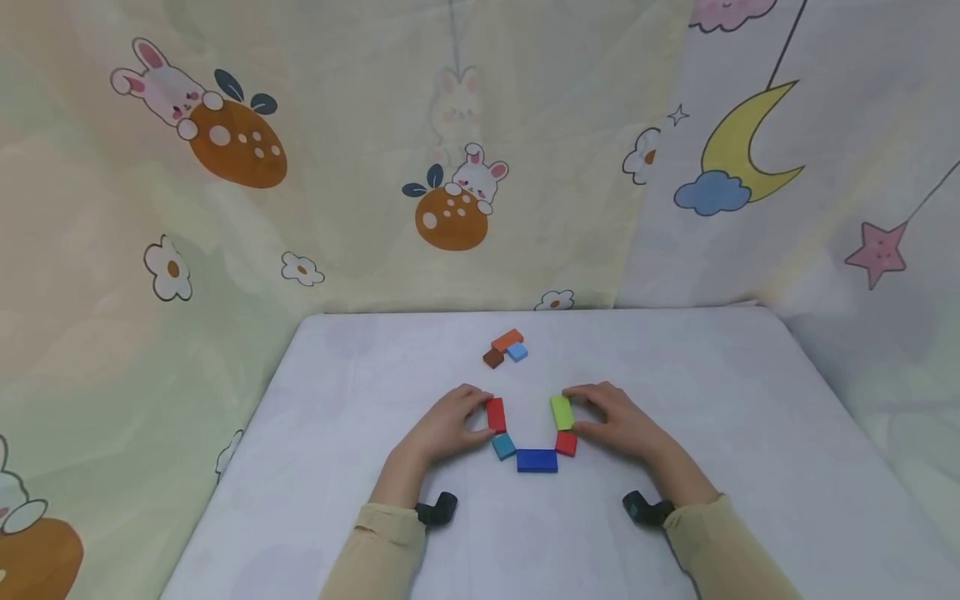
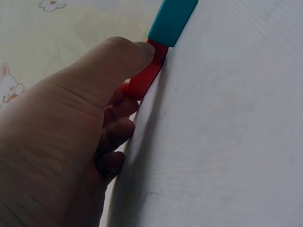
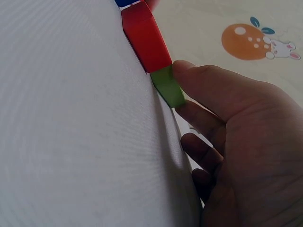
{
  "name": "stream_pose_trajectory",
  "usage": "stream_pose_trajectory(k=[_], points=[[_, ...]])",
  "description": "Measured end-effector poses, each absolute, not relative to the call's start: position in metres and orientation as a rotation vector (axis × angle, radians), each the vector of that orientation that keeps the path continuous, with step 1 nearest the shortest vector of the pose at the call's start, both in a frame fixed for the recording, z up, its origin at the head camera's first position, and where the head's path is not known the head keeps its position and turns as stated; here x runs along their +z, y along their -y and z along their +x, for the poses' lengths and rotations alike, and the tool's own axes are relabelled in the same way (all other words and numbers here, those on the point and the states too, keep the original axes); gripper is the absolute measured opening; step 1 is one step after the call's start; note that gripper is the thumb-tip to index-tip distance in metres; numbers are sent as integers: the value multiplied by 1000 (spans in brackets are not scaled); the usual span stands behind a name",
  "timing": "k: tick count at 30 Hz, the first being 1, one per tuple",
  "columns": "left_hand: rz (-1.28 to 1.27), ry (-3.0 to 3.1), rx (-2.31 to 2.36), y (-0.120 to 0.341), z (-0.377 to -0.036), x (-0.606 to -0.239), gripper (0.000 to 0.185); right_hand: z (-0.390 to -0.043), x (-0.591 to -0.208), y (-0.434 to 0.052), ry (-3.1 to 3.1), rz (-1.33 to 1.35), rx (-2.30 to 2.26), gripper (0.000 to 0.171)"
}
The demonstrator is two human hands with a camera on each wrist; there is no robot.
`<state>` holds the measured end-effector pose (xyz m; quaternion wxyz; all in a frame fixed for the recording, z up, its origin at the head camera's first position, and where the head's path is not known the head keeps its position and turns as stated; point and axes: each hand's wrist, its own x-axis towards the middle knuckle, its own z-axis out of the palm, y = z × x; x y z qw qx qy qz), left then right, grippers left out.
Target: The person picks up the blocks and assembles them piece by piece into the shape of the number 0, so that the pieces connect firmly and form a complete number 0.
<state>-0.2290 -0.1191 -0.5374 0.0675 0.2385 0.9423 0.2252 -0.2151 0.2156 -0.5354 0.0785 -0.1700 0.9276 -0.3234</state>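
My left hand (image 1: 448,425) pinches a long red block (image 1: 496,415) between thumb and fingertips, thumb at its near end. Just below that block lies a teal block (image 1: 504,447), which also shows in the left wrist view (image 2: 173,21). On the other side, my right hand (image 1: 618,421) pinches a lime green block (image 1: 562,412) the same way. A short red block (image 1: 566,443) touches the green one's near end. Between the two sides lies a dark blue block (image 1: 537,461), so the blocks form a U that opens away from me.
Farther back on the white table (image 1: 360,367) is a small cluster: an orange block (image 1: 507,340), a brown block (image 1: 492,358) and a light blue block (image 1: 517,352). Patterned cloth (image 1: 337,167) hangs behind and beside the table. Each wrist wears a black camera (image 1: 438,508).
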Motion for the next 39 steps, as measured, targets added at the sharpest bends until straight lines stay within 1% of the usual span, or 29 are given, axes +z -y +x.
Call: stream_pose_trajectory(k=[7, 18, 27, 39], points=[[741, -2852, 664, 119, -227, -538, 65, -215, -535, -215, -2770, -499, -973, 57], [707, -2831, 688, 121, -225, -541, 66, -216, -536, -216, -2776, -516, -962, 57], [706, -2822, 751, 121, -226, -543, 61, -216, -536, -216, -2775, -516, -962, 56], [710, -2841, 739, 120, -225, -544, 61, -217, -537, -216, -2779, -505, -956, 56]])
